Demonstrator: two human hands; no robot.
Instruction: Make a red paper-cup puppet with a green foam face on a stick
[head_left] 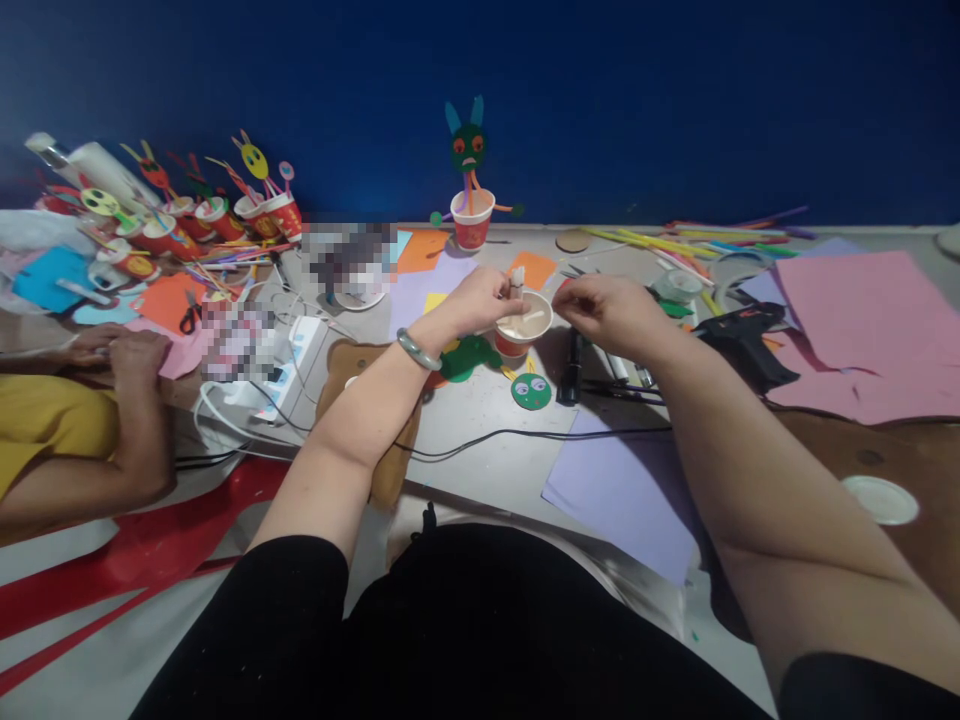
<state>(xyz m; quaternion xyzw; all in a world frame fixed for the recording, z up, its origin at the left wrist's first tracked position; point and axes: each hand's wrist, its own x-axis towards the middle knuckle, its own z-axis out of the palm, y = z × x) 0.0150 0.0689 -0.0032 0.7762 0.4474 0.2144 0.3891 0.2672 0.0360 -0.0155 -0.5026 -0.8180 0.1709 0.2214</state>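
Fig. Red paper cup [513, 347] upright on tabletop [469, 410], btwn my hands. L hand [484, 300] pinches small white piece [517, 279] at cup's rim. R hand [611, 315], just beside, has fingertips drawn together; can't tell if holding anything. Step (est.): handling piece at cup mouth; next move prob. needs steady L pinch.

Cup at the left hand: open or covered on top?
Open. The red paper cup shows its pale inside within the rim, with no lid across it; the left hand is beside it.
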